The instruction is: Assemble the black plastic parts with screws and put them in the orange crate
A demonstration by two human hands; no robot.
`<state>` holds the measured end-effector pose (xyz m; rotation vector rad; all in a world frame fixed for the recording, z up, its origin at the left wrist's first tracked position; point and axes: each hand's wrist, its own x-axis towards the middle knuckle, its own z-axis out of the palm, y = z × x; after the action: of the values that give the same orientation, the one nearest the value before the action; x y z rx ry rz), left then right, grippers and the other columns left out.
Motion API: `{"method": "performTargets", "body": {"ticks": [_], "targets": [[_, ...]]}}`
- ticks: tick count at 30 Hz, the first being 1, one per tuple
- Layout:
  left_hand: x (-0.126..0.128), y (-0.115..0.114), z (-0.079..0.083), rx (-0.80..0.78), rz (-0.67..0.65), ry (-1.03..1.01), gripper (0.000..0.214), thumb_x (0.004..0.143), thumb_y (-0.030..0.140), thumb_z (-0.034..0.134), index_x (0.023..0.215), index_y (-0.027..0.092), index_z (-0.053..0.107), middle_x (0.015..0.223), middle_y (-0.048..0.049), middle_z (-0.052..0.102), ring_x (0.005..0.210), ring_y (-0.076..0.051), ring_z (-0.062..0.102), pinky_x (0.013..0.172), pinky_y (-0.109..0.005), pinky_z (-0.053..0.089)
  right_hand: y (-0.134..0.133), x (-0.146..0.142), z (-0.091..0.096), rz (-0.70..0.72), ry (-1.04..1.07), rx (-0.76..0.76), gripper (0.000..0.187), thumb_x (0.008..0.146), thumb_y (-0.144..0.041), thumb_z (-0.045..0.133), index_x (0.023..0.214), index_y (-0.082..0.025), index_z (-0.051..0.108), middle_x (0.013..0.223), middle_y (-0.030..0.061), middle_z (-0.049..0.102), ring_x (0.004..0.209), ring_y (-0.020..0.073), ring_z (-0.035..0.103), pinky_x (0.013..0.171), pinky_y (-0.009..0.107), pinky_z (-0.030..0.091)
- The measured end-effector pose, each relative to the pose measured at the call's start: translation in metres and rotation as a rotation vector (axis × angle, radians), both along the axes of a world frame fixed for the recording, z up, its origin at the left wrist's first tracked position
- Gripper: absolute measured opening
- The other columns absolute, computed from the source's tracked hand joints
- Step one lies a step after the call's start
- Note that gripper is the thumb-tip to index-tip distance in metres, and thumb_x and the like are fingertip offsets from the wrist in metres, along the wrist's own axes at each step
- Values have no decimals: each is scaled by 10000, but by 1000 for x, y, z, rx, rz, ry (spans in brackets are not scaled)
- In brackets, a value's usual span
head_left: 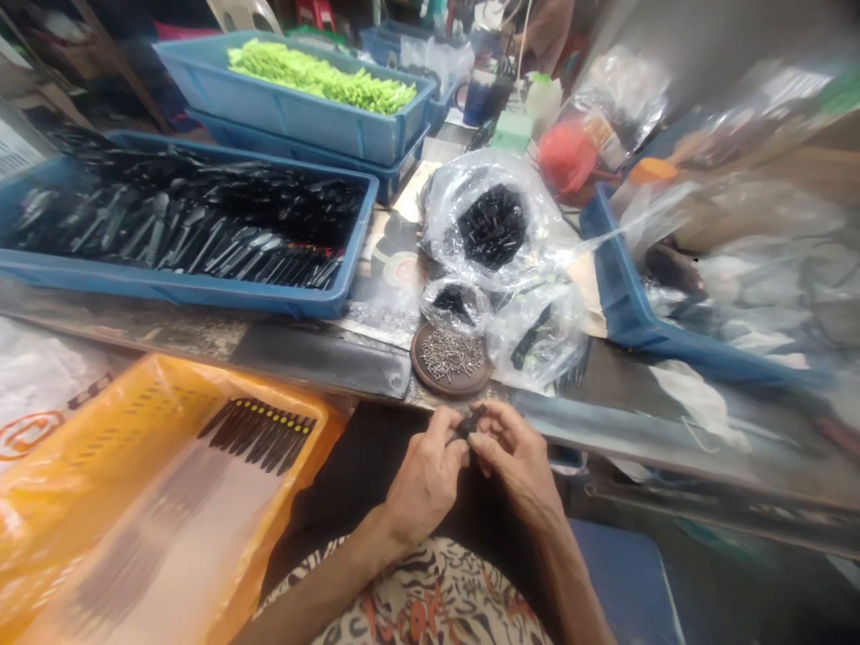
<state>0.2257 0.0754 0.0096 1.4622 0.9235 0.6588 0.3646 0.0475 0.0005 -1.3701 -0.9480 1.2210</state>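
Observation:
Close together at the table's front edge, my left hand [430,470] and my right hand [514,448] pinch a small black plastic part [471,421] between their fingertips. The fingers cover much of it, so its exact kind is hidden. Just beyond them sits a round brown dish [420,367] heaped with small metal pins [453,354]. Behind the dish a small clear bag [436,300] holds black pieces. To its right lies another clear bag [544,331] with dark parts, and a larger open bag [443,215] full of black plastic pieces [494,228] stands farther back.
At left, a blue tray [269,303] holds many black, handle-like pieces. Stacked blue trays [282,107] behind it carry bright green parts [322,76]. A yellow crate [141,394] at lower left contains a row of dark pieces with yellow dots [262,434]. Another blue tray [622,278] with plastic bags stands right.

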Motion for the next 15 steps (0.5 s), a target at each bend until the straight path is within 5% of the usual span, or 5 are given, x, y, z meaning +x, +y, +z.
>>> {"method": "performTargets", "body": {"ticks": [15], "targets": [[7, -13, -7, -261, -82, -47, 52, 881, 224, 402, 838, 197, 418, 618, 63, 459, 505, -57, 347, 484, -174, 291, -25, -2, -11, -10, -103, 14, 154, 812, -311, 591, 812, -161, 556, 607, -32, 514, 507, 93, 477, 474, 195, 382]]}}
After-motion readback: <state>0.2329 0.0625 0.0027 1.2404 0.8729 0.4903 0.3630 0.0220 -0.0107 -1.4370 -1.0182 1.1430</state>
